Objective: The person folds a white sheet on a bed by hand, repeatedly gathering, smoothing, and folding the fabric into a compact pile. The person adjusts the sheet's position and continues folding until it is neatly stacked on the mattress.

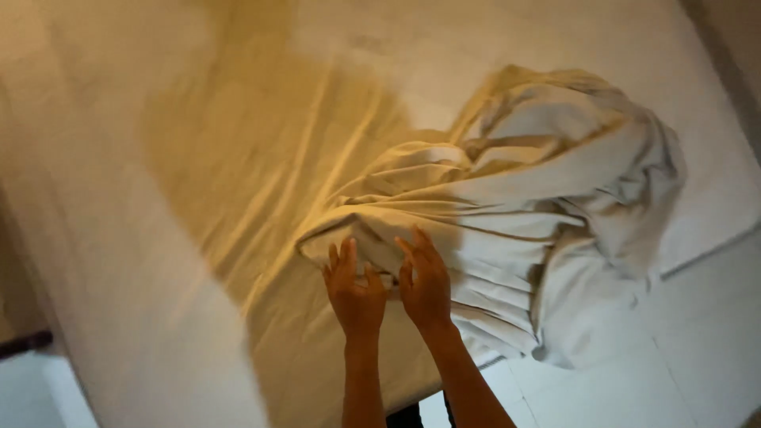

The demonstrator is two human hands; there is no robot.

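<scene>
- A big white sheet (539, 214) lay bunched up in a heap on the bed (238, 158), and its far side hung over the bed's edge.
- The left hand (354, 289) was flat, fingers spread out, touching the near edge of the sheet.
- The right hand (424, 281) was just beside it, open too, fingers resting on the folds.
- Neither hand gripped the cloth.
- The bed was covered in smooth pale cloth with a few long creases.
- A white tiled floor (682, 364) showed past the bed.
</scene>
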